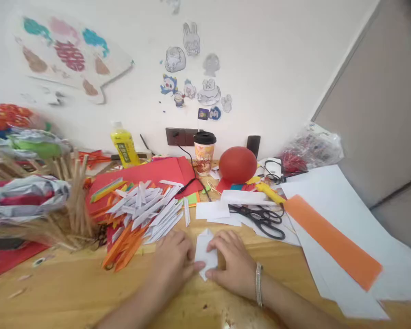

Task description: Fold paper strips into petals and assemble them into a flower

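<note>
Head view: on the worktop, my left hand touches the folded white paper, grip unclear; my right hand, thumb and fingers apart, rests against it.

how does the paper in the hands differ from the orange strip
The paper is white; the strip, orange. The paper is shorter, with pointed ends; the strip is longer, straight-ended. The left hand and right hand touch the paper; the strip lies on white sheets. Both look like paper.

- 2 bare forearms angled in from the desk's near side
- left hand palm-down, fingers curled, thumb out
- right hand kinda arched, thumb and index apart
</note>
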The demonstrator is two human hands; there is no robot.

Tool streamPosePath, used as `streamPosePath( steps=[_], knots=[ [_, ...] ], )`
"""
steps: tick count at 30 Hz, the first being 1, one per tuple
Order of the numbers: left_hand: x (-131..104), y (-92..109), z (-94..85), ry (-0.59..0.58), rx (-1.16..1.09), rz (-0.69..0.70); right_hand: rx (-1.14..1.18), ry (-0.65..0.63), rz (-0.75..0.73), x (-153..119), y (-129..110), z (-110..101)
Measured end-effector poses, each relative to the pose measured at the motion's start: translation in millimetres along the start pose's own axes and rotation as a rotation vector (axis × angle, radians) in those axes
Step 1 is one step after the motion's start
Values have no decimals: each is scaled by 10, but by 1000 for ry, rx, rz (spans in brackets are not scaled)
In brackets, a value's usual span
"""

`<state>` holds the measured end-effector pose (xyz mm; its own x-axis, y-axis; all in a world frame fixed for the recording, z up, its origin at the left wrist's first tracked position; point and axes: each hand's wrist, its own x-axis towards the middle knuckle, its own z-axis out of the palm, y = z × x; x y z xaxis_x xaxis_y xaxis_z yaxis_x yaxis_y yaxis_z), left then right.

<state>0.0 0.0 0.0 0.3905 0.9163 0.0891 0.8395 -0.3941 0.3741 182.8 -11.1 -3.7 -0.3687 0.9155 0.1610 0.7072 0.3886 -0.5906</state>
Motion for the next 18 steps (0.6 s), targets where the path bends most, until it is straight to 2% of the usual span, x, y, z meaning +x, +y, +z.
streamPosePath(
  steps=[5, 10, 12, 15, 18],
  knots=[
    [5, -42, -49, 26, 29, -20, 24, 23, 13, -15, -5, 26],
    [16, -154, 19, 88, 43, 78, 94, 140, -60, 18, 65, -97],
    [33, -205, 26, 115, 46, 127, 46, 160, -138, 43, 125, -149],
    [50, -251, -24, 187, 95, 194, -79, 117, -265, 68, 196, -171],
    [36, -239, -109, 295, 144, 320, -228, 136, -274, 64, 207, -153]
  ],
)
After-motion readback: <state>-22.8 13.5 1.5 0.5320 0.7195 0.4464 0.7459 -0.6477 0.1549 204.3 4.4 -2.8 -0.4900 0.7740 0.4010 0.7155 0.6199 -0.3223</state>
